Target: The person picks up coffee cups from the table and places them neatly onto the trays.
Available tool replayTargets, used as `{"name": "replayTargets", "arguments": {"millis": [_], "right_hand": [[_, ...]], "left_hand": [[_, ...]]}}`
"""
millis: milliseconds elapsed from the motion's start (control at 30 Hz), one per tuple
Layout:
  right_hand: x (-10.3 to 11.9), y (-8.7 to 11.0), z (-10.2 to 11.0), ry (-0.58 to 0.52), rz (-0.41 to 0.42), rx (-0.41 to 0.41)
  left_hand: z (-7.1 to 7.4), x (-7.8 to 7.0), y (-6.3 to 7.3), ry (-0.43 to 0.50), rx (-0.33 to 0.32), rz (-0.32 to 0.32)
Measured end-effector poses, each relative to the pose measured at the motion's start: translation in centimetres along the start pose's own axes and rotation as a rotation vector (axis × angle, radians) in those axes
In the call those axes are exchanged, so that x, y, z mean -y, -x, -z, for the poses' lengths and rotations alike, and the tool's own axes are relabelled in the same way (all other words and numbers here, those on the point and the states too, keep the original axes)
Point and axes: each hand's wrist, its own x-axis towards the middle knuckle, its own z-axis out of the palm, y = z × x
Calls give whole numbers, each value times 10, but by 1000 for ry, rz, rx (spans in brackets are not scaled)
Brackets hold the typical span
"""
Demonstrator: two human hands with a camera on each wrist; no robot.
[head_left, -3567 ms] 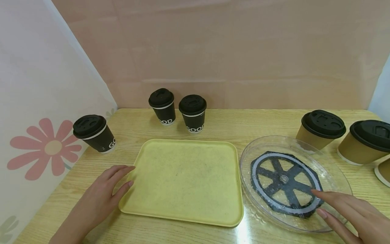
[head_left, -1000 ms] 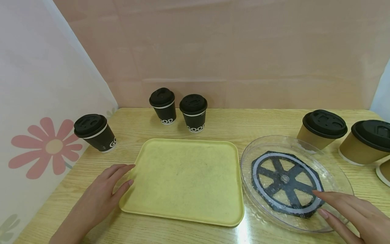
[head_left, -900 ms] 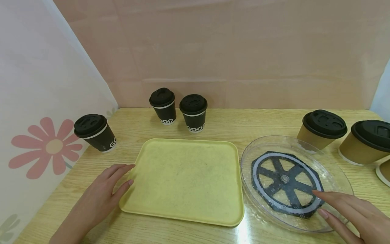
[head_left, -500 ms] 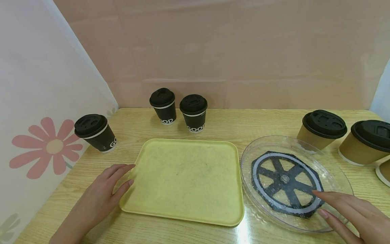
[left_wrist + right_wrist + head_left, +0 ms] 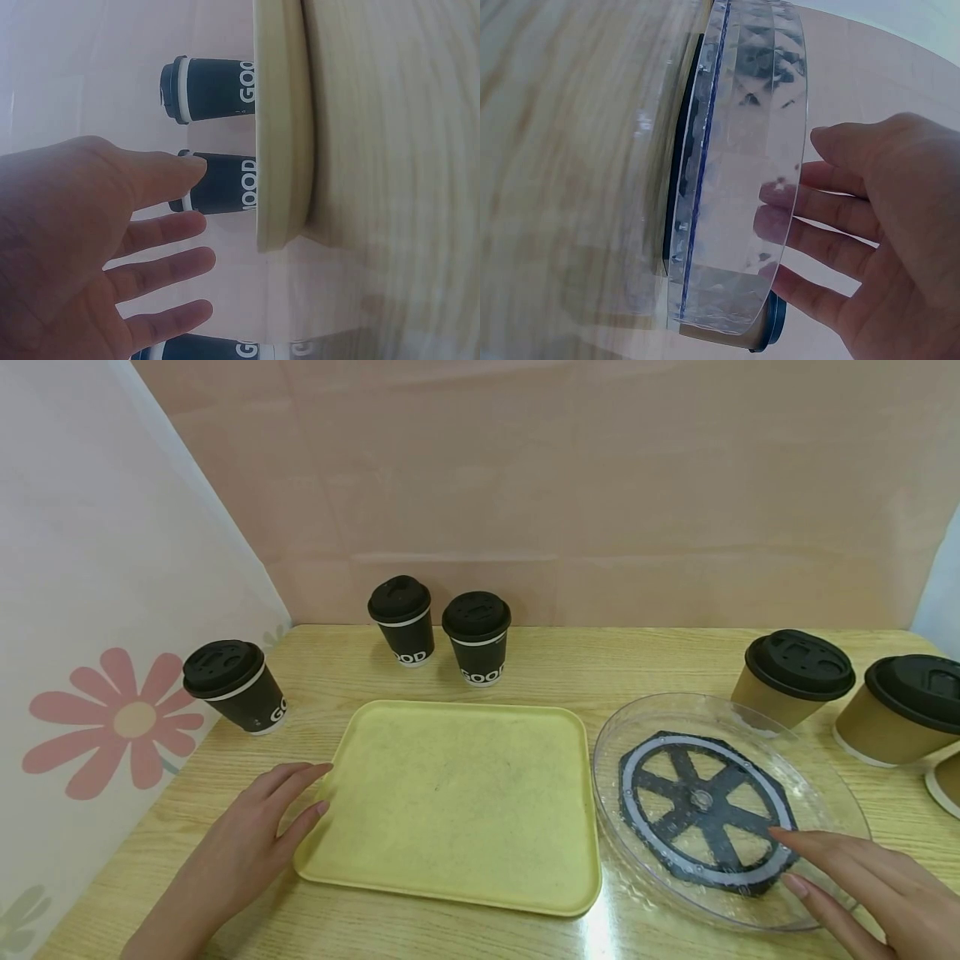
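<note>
My left hand (image 5: 258, 822) hovers at the left edge of a yellow rectangular tray (image 5: 450, 810), fingers spread and loosely extended. In the left wrist view its thumb and fingers stand apart from the tray's side, with nothing between them. On the right, my right hand (image 5: 881, 889) reaches over the near right rim of a clear round plastic dish (image 5: 813, 785). Its fingers are relaxed and hold nothing; the right wrist view shows some of them through the dish's clear wall. A dark octagonal piece with spokes and a pale ring (image 5: 682, 810) shows at the dish's bottom.
Behind the tray stand two black lidded paper cups, one (image 5: 408, 639) left of the other (image 5: 480, 656). A third black cup (image 5: 251, 702) is by the flowered left wall. Brown cups with black lids (image 5: 772, 697) line the right side. A pinkish backdrop (image 5: 570, 493) closes the rear.
</note>
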Motion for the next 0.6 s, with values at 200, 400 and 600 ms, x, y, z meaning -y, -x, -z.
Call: {"name": "replayTargets", "arguments": {"millis": [200, 400, 600], "right_hand": [[0, 0, 0, 0, 5, 0], [0, 0, 0, 11, 4, 4], [1, -1, 0, 8, 13, 3]], "left_hand": [[0, 0, 0, -1, -9, -10], [0, 0, 0, 3, -4, -4], [0, 0, 0, 4, 5, 4]]}}
